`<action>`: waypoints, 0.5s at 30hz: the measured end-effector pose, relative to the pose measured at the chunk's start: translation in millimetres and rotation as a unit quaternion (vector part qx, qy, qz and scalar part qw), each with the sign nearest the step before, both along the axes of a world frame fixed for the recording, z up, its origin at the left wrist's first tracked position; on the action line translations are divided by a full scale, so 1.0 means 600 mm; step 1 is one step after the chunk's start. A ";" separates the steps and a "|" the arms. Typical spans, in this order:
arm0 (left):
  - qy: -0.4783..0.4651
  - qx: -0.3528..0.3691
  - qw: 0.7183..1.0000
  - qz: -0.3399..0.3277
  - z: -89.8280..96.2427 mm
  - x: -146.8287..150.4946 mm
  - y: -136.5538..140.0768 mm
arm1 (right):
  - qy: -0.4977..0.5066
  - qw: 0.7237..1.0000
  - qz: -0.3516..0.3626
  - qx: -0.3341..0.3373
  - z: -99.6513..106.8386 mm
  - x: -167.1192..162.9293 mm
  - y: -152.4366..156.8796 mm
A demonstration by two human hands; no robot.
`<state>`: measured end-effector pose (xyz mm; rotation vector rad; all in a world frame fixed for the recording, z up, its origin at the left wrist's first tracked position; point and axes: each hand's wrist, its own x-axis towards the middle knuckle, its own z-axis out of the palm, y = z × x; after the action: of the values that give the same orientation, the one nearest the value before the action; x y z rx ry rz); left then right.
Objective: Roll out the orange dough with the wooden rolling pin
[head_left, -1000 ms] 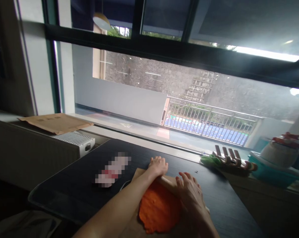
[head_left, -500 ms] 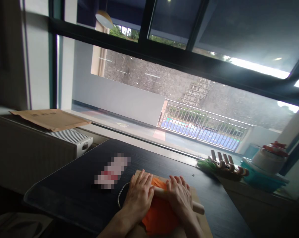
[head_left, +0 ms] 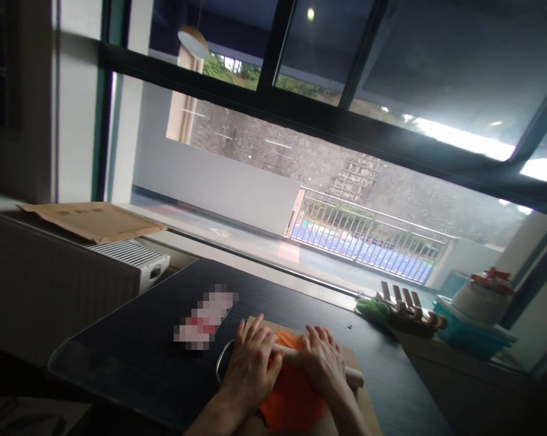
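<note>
A pale wooden rolling pin [head_left: 290, 356] lies across a flat orange sheet [head_left: 296, 393] with a ragged edge; it looks like clay or dough, I cannot tell which. Under the sheet is a light brown board [head_left: 368, 407]. My left hand [head_left: 252, 366] rests over the pin's left part, fingers stretched forward and somewhat spread, hiding that end. Over the right part lies my right hand [head_left: 322, 358], its fingers also extended and its palm down. The pin's bare right end sticks out past it. A thin pale wire-like loop [head_left: 219, 361] shows beside my left hand.
The dark table [head_left: 141, 339] stands by a window. A blurred pinkish item [head_left: 207, 318] lies on it, left of the board. Toward the right are a green item [head_left: 373, 307], a brown slatted rack [head_left: 403, 303] and a teal container [head_left: 471, 330]. A brown envelope [head_left: 96, 221] tops the white radiator-like unit at left.
The view has shifted slightly. My left hand's thumb and fingers look a little more spread. Both hands remain on the rolling pin, and the orange sheet looks much the same.
</note>
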<state>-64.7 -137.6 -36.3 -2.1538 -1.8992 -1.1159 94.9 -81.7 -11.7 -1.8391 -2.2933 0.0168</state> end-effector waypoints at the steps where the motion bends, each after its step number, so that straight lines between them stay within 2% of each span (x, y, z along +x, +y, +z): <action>1: -0.003 0.000 1.000 -0.001 0.002 0.001 -0.003 | -0.016 1.000 -0.001 0.019 -0.003 0.002 -0.015; 4: 0.000 -0.003 1.000 -0.004 0.006 0.002 -0.005 | -0.044 0.997 -0.011 0.064 -0.008 -0.001 -0.039; 6: 0.003 0.000 1.000 -0.002 0.004 0.001 -0.003 | -0.039 0.997 -0.017 0.062 -0.003 -0.008 -0.034; 11: 0.009 0.012 1.000 0.009 -0.007 -0.002 0.005 | 0.006 1.000 -0.026 0.004 0.016 -0.031 0.028; 15: 0.013 0.015 1.000 0.015 -0.012 -0.003 0.009 | 0.036 0.997 -0.041 -0.050 0.016 -0.048 0.085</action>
<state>-66.5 -132.2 -43.3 -2.1084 -1.8850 -1.0969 66.4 -30.6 -2.3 -1.9451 -2.2047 0.1855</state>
